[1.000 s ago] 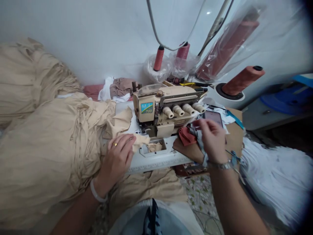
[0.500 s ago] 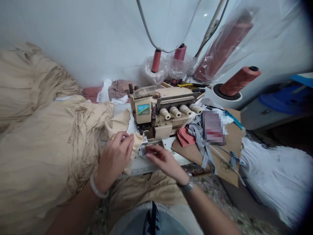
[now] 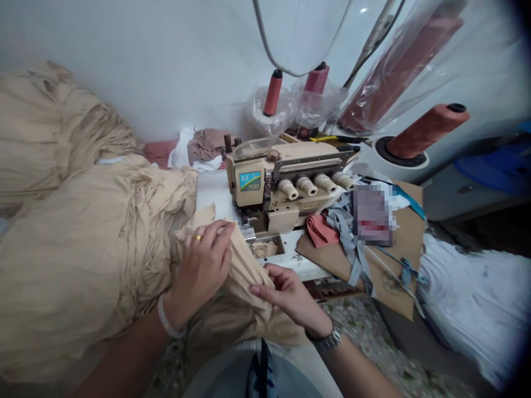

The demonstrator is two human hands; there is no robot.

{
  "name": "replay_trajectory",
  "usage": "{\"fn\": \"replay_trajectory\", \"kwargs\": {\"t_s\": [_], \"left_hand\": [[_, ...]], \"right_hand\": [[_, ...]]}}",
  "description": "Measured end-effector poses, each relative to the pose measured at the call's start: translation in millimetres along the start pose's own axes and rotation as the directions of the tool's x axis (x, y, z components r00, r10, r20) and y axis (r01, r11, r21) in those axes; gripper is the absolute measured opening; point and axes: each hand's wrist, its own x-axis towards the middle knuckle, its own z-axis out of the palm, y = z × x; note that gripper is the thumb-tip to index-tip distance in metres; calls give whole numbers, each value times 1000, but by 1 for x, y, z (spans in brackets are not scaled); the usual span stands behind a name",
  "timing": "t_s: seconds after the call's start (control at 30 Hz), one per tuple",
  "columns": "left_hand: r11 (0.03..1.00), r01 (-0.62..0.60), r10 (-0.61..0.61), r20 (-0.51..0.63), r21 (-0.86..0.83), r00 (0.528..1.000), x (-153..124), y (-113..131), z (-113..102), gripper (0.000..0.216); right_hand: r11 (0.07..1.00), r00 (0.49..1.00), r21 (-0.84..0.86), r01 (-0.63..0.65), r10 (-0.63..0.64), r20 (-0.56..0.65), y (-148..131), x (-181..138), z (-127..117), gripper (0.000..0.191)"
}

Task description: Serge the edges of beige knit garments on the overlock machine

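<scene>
A beige overlock sewing machine (image 3: 282, 185) stands on a white work table (image 3: 211, 188), its needle area just beyond my hands. My left hand (image 3: 203, 265) grips a fold of beige fabric (image 3: 244, 276) close to the presser foot. My right hand (image 3: 288, 296) holds the same fabric lower down, with its fingers pinched on the edge nearer me. The fabric runs from the large gathered beige pile (image 3: 83, 243) on the left. A small scrap of beige cloth (image 3: 264, 249) lies in the machine bed opening.
Red-orange thread cones (image 3: 427, 131) stand behind the machine, some in plastic bags. To the right, grey strips (image 3: 348, 237) and folded red cloth (image 3: 317, 231) lie on brown cardboard (image 3: 409, 221). A white fabric heap (image 3: 477, 298) sits lower right, above a speckled floor.
My right hand has moved from the machine bed back toward me and now holds the fabric. The fabric has been drawn away from the presser foot, toward my body.
</scene>
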Motion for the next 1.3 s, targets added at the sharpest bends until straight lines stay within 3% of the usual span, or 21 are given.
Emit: {"fn": "replay_trajectory", "kwargs": {"t_s": [0.1, 0.23, 0.37, 0.57, 0.67, 0.8, 0.87, 0.93, 1.0, 1.13, 1.3], "left_hand": [[1000, 0, 0, 11, -13, 1000, 7, 5, 4, 42], [999, 33, -32, 30, -33, 999, 16, 10, 7, 39], [996, 78, -77, 23, -53, 997, 21, 13, 8, 39], [998, 54, -54, 2, -34, 999, 22, 14, 13, 20], [1000, -1, 1, -3, -4, 1000, 31, 0, 16, 17], [995, -94, 93, 26, 14, 995, 59, -36, 15, 18], [989, -146, 148, -50, 27, 988, 66, -48, 9, 19], [985, -165, 169, -167, 40, 971, 60, -44, 2, 19], [984, -180, 179, -204, 11, 963, 40, -28, -2, 18], [959, -279, 274, -80, -49, 958, 1, -1, 0, 26], [927, -324, 320, -55, -187, 946, 8, -23, 7, 34]], "right_hand": [[999, 996, -41, 9, -13, -91, 3, -2, -1, 40], [998, 982, 55, 13, -2, -191, 9, -1, -3, 41], [993, 969, 117, 33, -3, -246, 11, -2, -7, 37], [992, 962, 124, 29, 6, -274, 9, -6, -7, 40], [993, 968, 109, 35, -6, -251, 10, -7, -1, 42], [995, 968, 5, 99, -95, -233, 12, -1, 8, 40], [992, 967, -30, 119, -122, -225, 13, 5, 12, 39], [991, 963, -40, 131, -137, -231, 12, 11, 16, 38], [991, 965, -37, 131, -136, -225, 11, 14, 19, 37], [988, 969, -50, 148, -154, -191, 7, 18, 20, 37], [932, 923, -264, 250, -312, -226, -2, 39, 10, 43]]}}
